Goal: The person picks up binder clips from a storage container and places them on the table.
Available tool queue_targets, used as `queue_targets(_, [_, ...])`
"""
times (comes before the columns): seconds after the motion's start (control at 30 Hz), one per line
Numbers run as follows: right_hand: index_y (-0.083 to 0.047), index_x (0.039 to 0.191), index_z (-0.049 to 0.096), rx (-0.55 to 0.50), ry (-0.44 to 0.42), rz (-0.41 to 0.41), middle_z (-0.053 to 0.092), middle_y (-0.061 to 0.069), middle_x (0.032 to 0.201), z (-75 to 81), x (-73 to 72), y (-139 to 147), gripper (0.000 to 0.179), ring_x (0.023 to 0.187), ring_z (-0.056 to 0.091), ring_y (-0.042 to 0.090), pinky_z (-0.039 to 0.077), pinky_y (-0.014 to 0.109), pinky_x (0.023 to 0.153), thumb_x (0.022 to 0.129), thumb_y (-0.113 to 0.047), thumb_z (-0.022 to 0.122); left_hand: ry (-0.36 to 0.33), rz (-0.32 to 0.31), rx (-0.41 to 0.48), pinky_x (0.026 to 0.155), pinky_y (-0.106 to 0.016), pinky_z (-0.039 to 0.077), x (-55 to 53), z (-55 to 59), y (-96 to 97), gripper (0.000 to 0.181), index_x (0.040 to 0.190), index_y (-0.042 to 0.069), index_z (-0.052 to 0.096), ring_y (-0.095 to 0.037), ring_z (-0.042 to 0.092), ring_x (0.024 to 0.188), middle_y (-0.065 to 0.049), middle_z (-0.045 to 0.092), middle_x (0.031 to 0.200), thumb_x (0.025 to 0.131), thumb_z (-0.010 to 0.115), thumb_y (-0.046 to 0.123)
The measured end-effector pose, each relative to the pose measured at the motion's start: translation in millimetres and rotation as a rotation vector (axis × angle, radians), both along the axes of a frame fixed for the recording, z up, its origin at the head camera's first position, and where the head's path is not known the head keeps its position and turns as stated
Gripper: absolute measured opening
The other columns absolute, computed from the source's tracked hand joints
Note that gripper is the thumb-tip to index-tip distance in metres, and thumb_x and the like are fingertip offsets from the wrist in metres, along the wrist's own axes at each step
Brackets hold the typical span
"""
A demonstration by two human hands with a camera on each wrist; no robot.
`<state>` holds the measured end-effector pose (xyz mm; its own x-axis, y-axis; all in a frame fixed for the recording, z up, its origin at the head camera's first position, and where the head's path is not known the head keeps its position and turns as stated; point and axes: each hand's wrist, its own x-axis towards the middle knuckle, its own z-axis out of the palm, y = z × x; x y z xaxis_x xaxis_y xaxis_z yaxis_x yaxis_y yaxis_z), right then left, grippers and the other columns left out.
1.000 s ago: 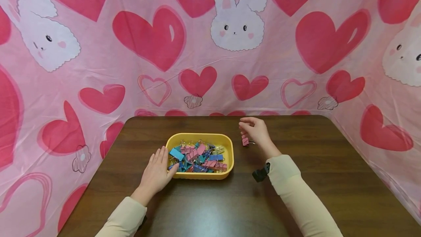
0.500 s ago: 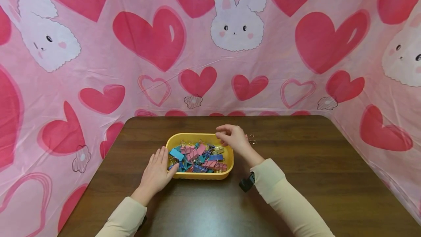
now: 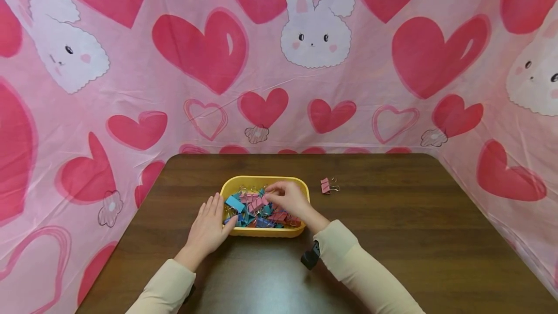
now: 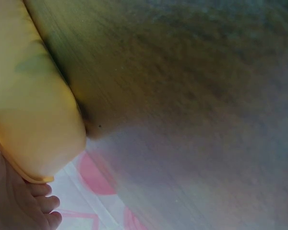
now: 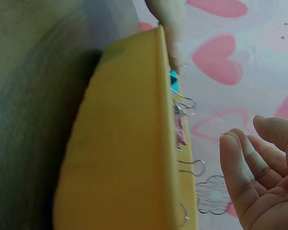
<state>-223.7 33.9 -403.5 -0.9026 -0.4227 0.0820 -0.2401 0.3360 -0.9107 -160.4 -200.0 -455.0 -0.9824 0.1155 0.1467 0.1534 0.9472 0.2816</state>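
Note:
A yellow tray [image 3: 266,233] holds a jumble of binder clips in pink, blue and teal, among them a light blue clip [image 3: 235,203]. My left hand [image 3: 208,229] rests against the tray's left end, fingers straight, thumb over the front rim. Above the clips at the tray's right half is my right hand [image 3: 293,201]. In the right wrist view, that right hand [image 5: 264,177] has relaxed fingers, the thumb apart from them and nothing between. Its fingertips are near a pink clip [image 3: 257,204] in the head view; contact cannot be told.
Pink binder clips [image 3: 325,186], seemingly two side by side, lie on the brown table [image 3: 414,217] right of the tray. A pink cloth [image 3: 357,81] with hearts and rabbits hangs behind and at both sides.
My right hand has moved left from beside the pink clips on the table, past the tray's right rim, to over the clips inside. My left hand has stayed put.

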Motion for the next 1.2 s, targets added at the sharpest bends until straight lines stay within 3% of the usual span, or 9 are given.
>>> queue_targets(0.2, [0.002,0.101,0.067,0.018,-0.057,0.028,0.066,0.014,0.079,-9.7,1.6,-6,0.021,0.054,0.061,0.023,0.053,0.03,0.051,0.085,-0.012,0.066,-0.006,-0.004,0.001,0.107,-0.051,0.012,-0.1,-0.1,-0.5,0.078,0.14,-0.009,0.024,-0.041,0.017,0.133,-0.026,0.022,0.146,0.091,0.049,0.046])
queue_targets(0.43, [-0.001,0.1,0.067,0.027,-0.147,0.023,0.065,0.019,0.078,-20.3,2.4,-13,0.019,0.044,0.053,0.015,0.051,0.027,0.046,0.085,-0.013,0.067,-0.012,-0.004,0.001,0.107,-0.051,0.012,-0.7,-0.3,-0.3,0.078,0.14,-0.009,0.024,-0.041,0.017,0.133,-0.026,0.022,0.146,0.091,0.048,0.046])
queue_targets(0.57, [-0.003,0.097,0.068,0.039,-0.137,0.037,0.065,0.019,0.077,-23.8,2.9,-16,0.016,0.043,0.052,0.015,0.05,0.027,0.044,0.084,-0.013,0.067,-0.011,-0.006,-0.001,0.107,-0.051,0.012,-0.6,-0.2,-0.4,0.078,0.14,-0.009,0.024,-0.041,0.018,0.133,-0.026,0.022,0.146,0.091,0.048,0.046])
queue_targets(0.8, [-0.004,0.099,0.068,0.089,-0.116,0.024,0.063,0.003,0.073,-28.7,1.6,-22,0.019,0.047,0.053,0.015,0.049,0.026,0.047,0.083,-0.015,0.069,-0.017,-0.003,0.004,0.107,-0.051,0.012,-0.2,0.1,-0.4,0.078,0.14,-0.009,0.024,-0.041,0.018,0.133,-0.025,0.022,0.146,0.091,0.049,0.046])
queue_targets(1.2, [-0.001,0.096,0.067,0.058,-0.114,-0.005,0.065,0.0,0.069,-36.8,4.1,-31,0.02,0.037,0.047,0.013,0.043,0.023,0.041,0.08,-0.012,0.071,-0.013,0.003,-0.003,0.107,-0.051,0.013,-0.8,-0.9,-0.1,0.078,0.14,-0.009,0.024,-0.041,0.018,0.133,-0.025,0.022,0.146,0.091,0.049,0.046])
